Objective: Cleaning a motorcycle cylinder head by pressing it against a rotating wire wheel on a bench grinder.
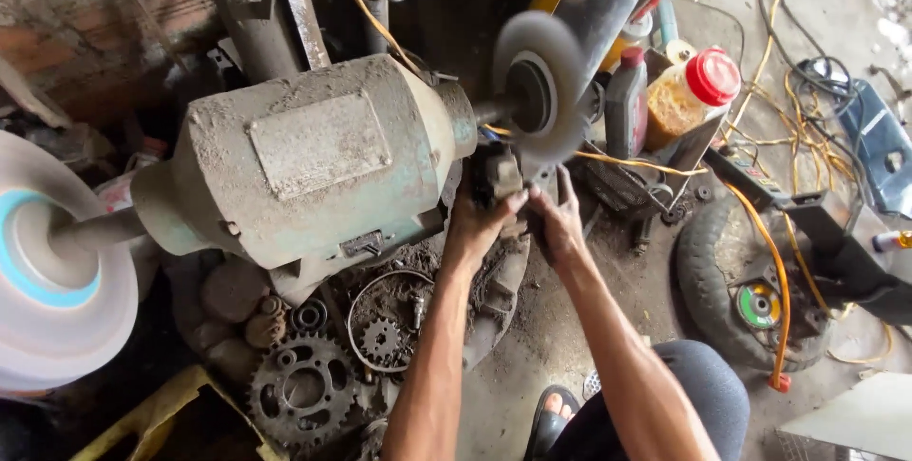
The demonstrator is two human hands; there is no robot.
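Concrete floor (541, 347), dusty and stained, bearing a small tyre (708, 271), a large sprocket (302, 388) beside a smaller gear (382, 337), a wire ring (366, 301), and tangled orange cables (769, 271).

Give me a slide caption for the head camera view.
Both hands press a dark metal part against a bench grinder's wheel.

Two hands (475, 223) (556, 223), two wheels (541, 86) (52, 261), one grinder (313, 157)

Sprockets (302, 387) near left on floor, white buffing wheel (52, 266) far left, red-capped jar (691, 90) far right, small tyre (750, 280) w/ orange cable (760, 233) right.
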